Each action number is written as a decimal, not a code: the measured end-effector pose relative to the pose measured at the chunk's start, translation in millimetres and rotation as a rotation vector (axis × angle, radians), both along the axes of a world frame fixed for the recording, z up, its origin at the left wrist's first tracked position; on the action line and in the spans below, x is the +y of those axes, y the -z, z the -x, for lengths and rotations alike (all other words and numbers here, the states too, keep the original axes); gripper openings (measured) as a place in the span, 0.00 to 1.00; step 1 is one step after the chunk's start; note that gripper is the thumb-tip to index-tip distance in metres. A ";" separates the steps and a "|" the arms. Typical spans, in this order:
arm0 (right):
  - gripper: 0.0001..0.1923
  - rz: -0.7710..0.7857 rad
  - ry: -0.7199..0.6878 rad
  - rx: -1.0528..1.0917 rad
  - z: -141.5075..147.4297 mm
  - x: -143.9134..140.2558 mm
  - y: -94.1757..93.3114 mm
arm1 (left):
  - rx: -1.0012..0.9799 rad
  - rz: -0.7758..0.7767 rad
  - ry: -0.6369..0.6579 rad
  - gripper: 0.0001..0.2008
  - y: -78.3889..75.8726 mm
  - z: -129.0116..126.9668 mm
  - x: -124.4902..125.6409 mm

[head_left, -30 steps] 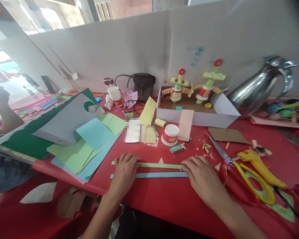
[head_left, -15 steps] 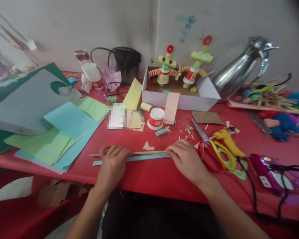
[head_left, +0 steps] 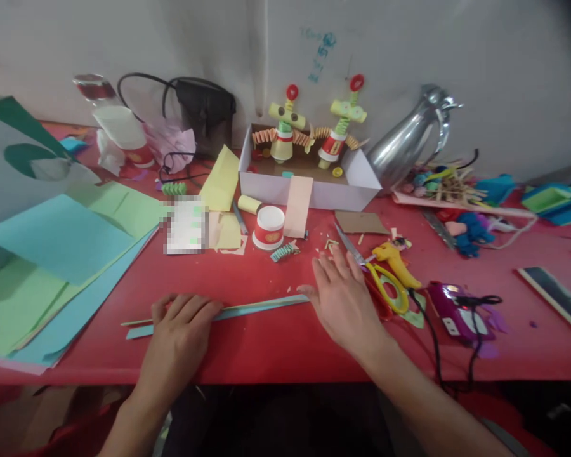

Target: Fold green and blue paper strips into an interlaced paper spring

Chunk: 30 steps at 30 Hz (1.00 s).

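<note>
Two long paper strips lie side by side on the red table [head_left: 276, 343]: a green strip [head_left: 259, 306] and a blue strip [head_left: 247, 311]. My left hand [head_left: 181, 330] lies flat on their left part, pressing them down. My right hand [head_left: 345, 298] hovers with fingers spread just past the strips' right end, holding nothing. Right beside that hand lie the yellow-handled scissors [head_left: 385, 285] and a yellow glue gun [head_left: 400, 263].
Sheets of green and blue paper [head_left: 57, 254] are stacked at the left. A white box [head_left: 309, 184] with two paper-cup figures stands at the back, a small red cup [head_left: 268, 228] before it. A metal jug [head_left: 409, 143], a purple device [head_left: 454, 308] with a cord and craft clutter fill the right.
The view has swung right and down. My right hand has lifted off the strips' right end and opened toward the scissors. My left hand stays on the strips.
</note>
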State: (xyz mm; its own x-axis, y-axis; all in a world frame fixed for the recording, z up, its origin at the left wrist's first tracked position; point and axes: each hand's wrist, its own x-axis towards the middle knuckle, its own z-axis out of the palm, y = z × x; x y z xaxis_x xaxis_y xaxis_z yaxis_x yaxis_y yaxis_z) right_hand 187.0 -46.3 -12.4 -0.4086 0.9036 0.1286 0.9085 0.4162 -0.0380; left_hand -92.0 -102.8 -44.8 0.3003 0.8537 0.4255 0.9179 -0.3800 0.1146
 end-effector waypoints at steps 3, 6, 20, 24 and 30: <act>0.28 0.061 -0.125 0.038 -12.9 -2.1 -2.1 | -0.003 -0.026 0.003 0.14 2.8 1.2 0.6; 0.26 0.007 -0.083 0.084 -22.9 -3.9 -5.0 | -0.016 -0.037 0.013 0.14 5.5 3.3 1.7; 0.23 0.037 -0.192 0.110 -56.9 -15.3 11.1 | -0.049 -0.027 0.107 0.12 15.9 16.2 7.5; 0.23 -0.019 -0.107 0.068 -62.7 -9.4 9.7 | -0.051 -0.014 0.095 0.14 25.4 22.2 6.9; 0.22 0.009 -0.228 0.024 -69.7 -7.1 13.9 | -0.087 -0.009 0.093 0.16 42.5 33.6 8.0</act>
